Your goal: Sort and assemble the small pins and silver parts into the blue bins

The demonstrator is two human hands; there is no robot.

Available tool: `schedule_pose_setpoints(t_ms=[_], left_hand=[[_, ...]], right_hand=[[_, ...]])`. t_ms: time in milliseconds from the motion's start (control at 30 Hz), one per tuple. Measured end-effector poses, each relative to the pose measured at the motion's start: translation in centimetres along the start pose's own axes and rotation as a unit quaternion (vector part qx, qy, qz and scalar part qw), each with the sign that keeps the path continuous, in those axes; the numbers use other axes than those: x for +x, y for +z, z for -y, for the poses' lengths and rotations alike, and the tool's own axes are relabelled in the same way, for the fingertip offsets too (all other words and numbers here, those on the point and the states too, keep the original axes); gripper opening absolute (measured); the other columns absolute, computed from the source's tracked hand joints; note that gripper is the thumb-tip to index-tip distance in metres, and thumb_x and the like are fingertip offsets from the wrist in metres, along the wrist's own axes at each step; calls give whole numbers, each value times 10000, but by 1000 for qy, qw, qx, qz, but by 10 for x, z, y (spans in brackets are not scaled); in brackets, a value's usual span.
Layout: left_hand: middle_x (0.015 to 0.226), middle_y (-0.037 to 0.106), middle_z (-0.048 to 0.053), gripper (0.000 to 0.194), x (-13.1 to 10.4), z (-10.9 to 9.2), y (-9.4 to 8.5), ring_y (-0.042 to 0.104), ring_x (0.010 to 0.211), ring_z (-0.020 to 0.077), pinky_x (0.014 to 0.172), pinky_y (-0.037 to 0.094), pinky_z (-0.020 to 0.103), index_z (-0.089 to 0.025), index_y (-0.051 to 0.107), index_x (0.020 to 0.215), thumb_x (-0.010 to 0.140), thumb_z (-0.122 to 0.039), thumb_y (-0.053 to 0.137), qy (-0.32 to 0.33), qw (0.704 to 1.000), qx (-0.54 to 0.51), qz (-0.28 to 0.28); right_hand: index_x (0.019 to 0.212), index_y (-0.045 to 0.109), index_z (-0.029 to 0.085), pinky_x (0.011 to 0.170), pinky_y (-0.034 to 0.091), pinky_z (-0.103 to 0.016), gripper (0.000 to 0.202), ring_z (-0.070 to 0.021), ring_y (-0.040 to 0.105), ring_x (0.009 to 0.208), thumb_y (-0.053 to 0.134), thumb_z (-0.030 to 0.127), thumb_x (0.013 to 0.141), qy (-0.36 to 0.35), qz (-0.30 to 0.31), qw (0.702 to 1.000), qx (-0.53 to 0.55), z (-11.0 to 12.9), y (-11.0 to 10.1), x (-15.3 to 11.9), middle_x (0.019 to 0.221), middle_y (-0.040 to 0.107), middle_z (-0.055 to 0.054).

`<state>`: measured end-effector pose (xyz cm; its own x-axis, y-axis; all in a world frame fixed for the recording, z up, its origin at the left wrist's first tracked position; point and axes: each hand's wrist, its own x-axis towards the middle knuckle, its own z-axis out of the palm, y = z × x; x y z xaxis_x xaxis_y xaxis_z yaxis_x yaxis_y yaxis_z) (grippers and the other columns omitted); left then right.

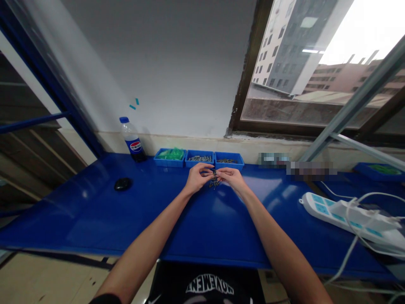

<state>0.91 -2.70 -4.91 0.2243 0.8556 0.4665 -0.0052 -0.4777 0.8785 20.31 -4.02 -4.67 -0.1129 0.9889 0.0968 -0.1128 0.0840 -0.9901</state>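
Just in front of the blue bins, my left hand (199, 176) and my right hand (233, 177) meet with their fingertips nearly touching. Both are closed in a pinch around something small and dark, too small to name. Right below the fingertips, a little cluster of thin metal pieces (214, 183) shows, dark and brassy; whether they lie on the table or hang from the fingers I cannot tell. Behind the hands stand a bin of grey metal pieces (200, 158) and a bin of darker, brassy pieces (228, 161).
A bin of green plastic bags (171, 154) stands at the left of the row, beside a cola bottle (133, 141). A black mouse-like object (122, 183) lies on the blue table (152, 219). At right is a white power strip (344, 215) with loose cables.
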Motion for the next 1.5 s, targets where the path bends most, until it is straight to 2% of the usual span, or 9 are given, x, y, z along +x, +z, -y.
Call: schedule_pose_setpoints(t_ms=[167, 300, 400, 533, 733, 867, 1200, 1400, 1500], left_hand=[[1140, 728, 126, 360, 0, 2, -3, 742, 927, 199, 853, 648, 365, -149, 726, 1133, 797, -247, 813, 28, 995, 91, 24], [1183, 750, 109, 336, -2, 5, -8, 708, 1088, 252, 1010, 577, 436, -180, 738, 1176, 841, -155, 733, 57, 956, 278, 75], [1223, 751, 93, 308, -4, 8, -9, 670, 1190, 262, 1090, 513, 440, -197, 752, 1174, 886, -144, 656, 73, 922, 356, 133], [1176, 769, 82, 260, -5, 10, -9, 689, 1146, 255, 1039, 531, 396, -212, 782, 1100, 919, -155, 603, 58, 898, 402, 166], [1043, 778, 81, 234, -5, 7, -10, 701, 990, 243, 926, 550, 358, -215, 777, 1005, 924, -117, 581, 38, 887, 442, 126], [978, 751, 72, 242, -6, 5, -10, 682, 924, 234, 846, 543, 327, -229, 733, 1074, 934, -118, 570, 27, 886, 452, 100], [1048, 698, 154, 300, -4, 4, -10, 613, 1001, 295, 896, 509, 387, -171, 696, 1152, 924, -73, 528, 35, 849, 513, 122], [1066, 644, 168, 349, -7, 8, -10, 608, 1004, 284, 914, 512, 396, -132, 690, 1151, 911, -9, 470, 27, 854, 507, 111], [1090, 630, 141, 334, -6, 9, -11, 636, 950, 240, 888, 532, 357, -156, 693, 1164, 949, -46, 463, 18, 886, 454, 91]], right_hand=[[830, 805, 163, 604, 535, -282, 413, -166, 672, 618, 902, 510, 628, 7, -9, 1000, -24, -1, -2, 2, 756, 774, -84], [777, 789, 173, 555, 530, -291, 423, -178, 666, 585, 838, 580, 674, -38, -71, 993, -82, 1, -3, 6, 728, 768, -85], [992, 799, 190, 703, 591, -331, 450, -240, 755, 823, 792, 559, 734, -83, -114, 988, -62, 3, -5, 7, 1013, 803, -116], [1206, 744, 216, 818, 609, -365, 566, -282, 746, 1051, 821, 470, 706, -82, -130, 987, -38, 1, -8, 8, 1288, 730, -126], [1139, 753, 215, 731, 620, -333, 509, -246, 771, 917, 815, 472, 705, -59, -124, 990, -39, -7, -9, 11, 1246, 746, -117], [1109, 753, 216, 706, 616, -318, 488, -232, 768, 888, 819, 484, 707, -56, -119, 990, -40, -8, -9, 11, 1204, 760, -108], [1075, 760, 224, 691, 596, -314, 433, -224, 761, 857, 820, 464, 720, -49, -114, 992, -38, -5, -9, 8, 1143, 773, -93], [1070, 766, 223, 674, 599, -313, 430, -217, 758, 831, 824, 457, 714, -46, -111, 992, -32, -4, -10, 8, 1159, 771, -91], [1061, 770, 218, 663, 595, -310, 430, -215, 754, 814, 831, 449, 704, -43, -113, 992, -29, -4, -10, 7, 1151, 774, -93]])
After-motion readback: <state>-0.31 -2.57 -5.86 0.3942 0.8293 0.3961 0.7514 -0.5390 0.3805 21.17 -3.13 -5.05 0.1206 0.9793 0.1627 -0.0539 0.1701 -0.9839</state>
